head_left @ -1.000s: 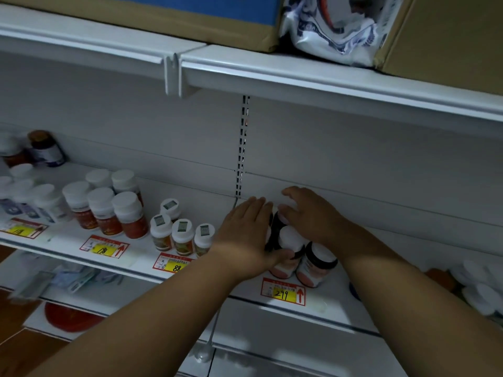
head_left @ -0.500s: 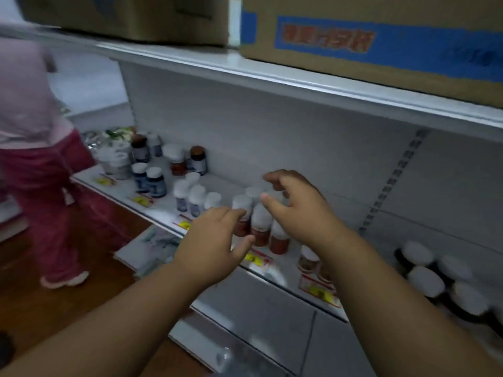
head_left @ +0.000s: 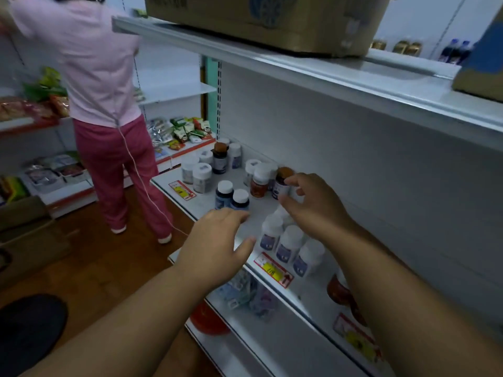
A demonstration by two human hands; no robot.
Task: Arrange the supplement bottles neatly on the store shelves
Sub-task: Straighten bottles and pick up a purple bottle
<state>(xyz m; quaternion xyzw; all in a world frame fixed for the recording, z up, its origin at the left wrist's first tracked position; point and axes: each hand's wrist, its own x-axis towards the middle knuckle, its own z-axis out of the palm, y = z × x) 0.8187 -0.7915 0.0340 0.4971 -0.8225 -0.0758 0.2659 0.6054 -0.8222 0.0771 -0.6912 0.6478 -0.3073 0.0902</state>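
Two hands reached over white-capped plastic bottles [head_left: 288, 242]: right hand [head_left: 313, 205] pinched a brown-lidded bottle [head_left: 281, 182], left hand [head_left: 217, 240] hovered loose, holding nothing.

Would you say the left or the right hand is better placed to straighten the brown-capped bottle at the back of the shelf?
Right. The right hand already has fingertips at the brown-capped bottle, while the left hand hovers open nearer the shelf's front edge, beside the blue bottles.
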